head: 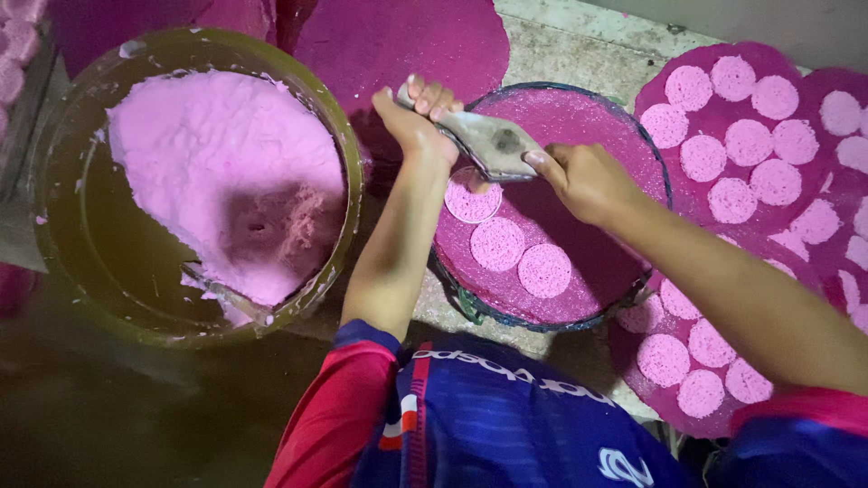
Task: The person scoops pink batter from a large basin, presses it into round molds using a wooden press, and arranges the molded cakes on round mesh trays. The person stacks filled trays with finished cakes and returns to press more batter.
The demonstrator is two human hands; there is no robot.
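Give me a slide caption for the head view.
Both hands, left and right, hold a metal scraper over pink discs on a round tray.

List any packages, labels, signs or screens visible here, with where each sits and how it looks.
No packages, signs or screens are in view.
Shirt lettering: white printed band across the person's blue and red shirt, bottom centre, seen upside down.
Shirt emblem: small white mark on the blue fabric, lower right of the lettering.
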